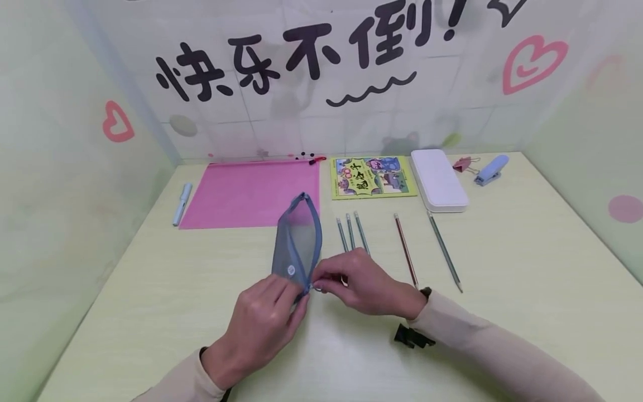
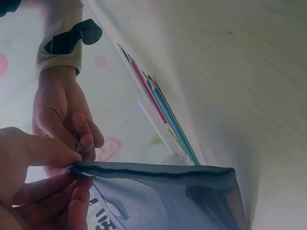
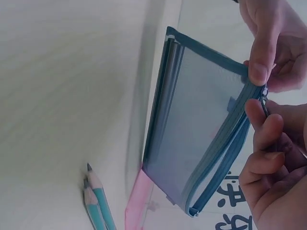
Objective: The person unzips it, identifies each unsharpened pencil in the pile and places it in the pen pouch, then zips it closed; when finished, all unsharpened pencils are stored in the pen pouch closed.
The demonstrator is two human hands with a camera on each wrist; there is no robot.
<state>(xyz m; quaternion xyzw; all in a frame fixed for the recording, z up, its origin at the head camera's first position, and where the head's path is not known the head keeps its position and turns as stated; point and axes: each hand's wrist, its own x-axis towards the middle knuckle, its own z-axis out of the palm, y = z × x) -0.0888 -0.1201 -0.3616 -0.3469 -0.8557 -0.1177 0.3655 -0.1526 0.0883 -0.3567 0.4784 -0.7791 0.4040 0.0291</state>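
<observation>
A blue translucent mesh zip pouch (image 1: 281, 254) stands on edge over the table, its zipped mouth gaping. My left hand (image 1: 263, 315) pinches the pouch's near corner between thumb and fingers, at the end of the zip. Beside it, my right hand (image 1: 364, 282) pinches the small metal zip pull (image 3: 264, 99) at that same end. Through the mesh in the right wrist view, dark slim sticks (image 3: 168, 91) show along the pouch's bottom edge. Several teal pencils (image 1: 349, 229) lie just beyond the right hand, partly hidden by it.
A red pencil (image 1: 404, 245) and a dark green pencil (image 1: 444, 248) lie to the right. Farther back are a pink zip folder (image 1: 246, 195), a yellow-edged book (image 1: 374, 177), a white case (image 1: 439, 181), a binder clip (image 1: 462, 164) and a blue stapler (image 1: 492, 170). A light blue pen (image 1: 182, 204) lies left.
</observation>
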